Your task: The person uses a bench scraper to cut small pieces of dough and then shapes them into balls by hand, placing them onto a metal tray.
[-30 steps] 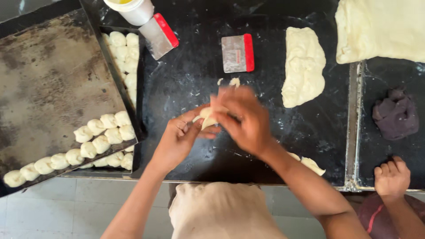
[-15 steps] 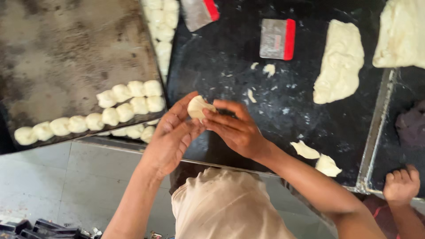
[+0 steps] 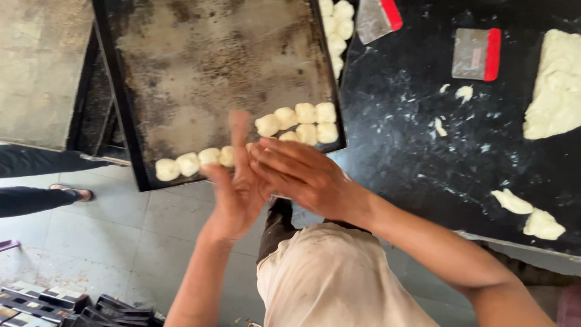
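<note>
My left hand [image 3: 233, 188] and my right hand [image 3: 302, 175] are pressed palm to palm over the near edge of a dark, worn baking tray [image 3: 212, 60]. A small dough piece is held between the palms and is almost wholly hidden. Just beyond my fingers, a row of pale dough balls [image 3: 296, 121] lies along the tray's near edge. More balls [image 3: 336, 24] line its right side.
On the black worktop [image 3: 423, 151] lie two metal scrapers with red handles [image 3: 478, 53] [image 3: 376, 18], a large dough slab [image 3: 557, 91] and small dough lumps [image 3: 529, 212]. Another person's leg and sandalled foot [image 3: 36, 197] are at the left. Dark tins [image 3: 48, 303] sit on the floor.
The view has swung left and nearer to the tray. My hands moved with the dough piece from over the worktop to the tray's near edge, and the palms closed over it.
</note>
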